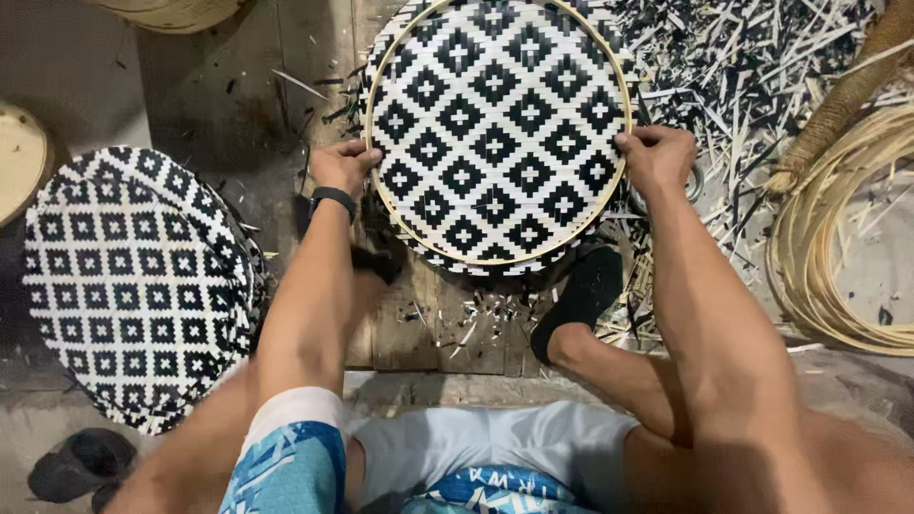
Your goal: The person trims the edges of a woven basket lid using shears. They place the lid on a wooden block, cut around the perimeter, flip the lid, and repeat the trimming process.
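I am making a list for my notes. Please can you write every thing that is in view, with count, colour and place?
woven tray: one, black and white with a pale hoop rim, centre top, held at both sides
woven mat: one, black and white, left
strip offcuts: many, pale and dark, top right
coiled cane: one bundle, tan, right
plank: one, brown, under the tray
wristband: one, black, left wrist
socks: black, on the feet
left hand: grip on the tray's left rim
right hand: grip on the tray's right rim

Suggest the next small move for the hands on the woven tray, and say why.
Probably press the hoop down evenly: the left hand and right hand pinch opposite edges of the tray, and ragged weave ends poke out beyond it.
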